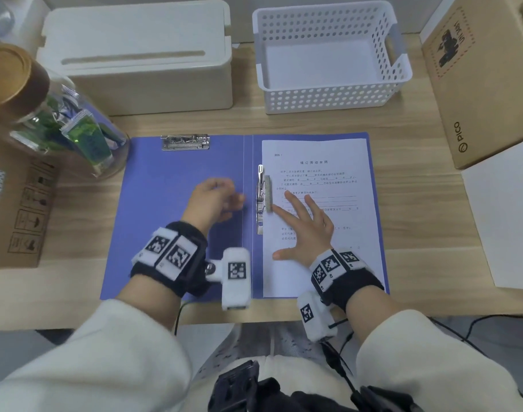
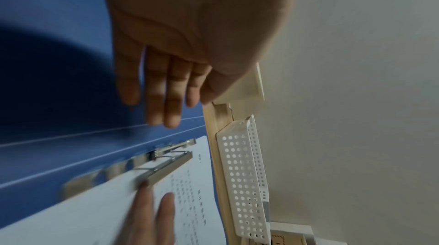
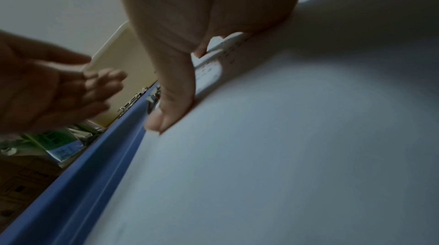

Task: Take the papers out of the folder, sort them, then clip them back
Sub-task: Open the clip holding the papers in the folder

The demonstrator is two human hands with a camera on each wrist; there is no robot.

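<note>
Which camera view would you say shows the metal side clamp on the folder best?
The head view: the side clamp shows whole, along the papers' left edge. The left wrist view shows it blurred; the right wrist view shows only a sliver behind the thumb.

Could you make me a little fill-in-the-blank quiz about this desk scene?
1. The right hand lies flat on the ____.
2. The folder lying open on the desk is ____ in colour.
3. The white basket behind the folder holds ____.
4. The left hand hovers over the folder's ____ half.

Missing words: papers; blue; nothing; left
</note>
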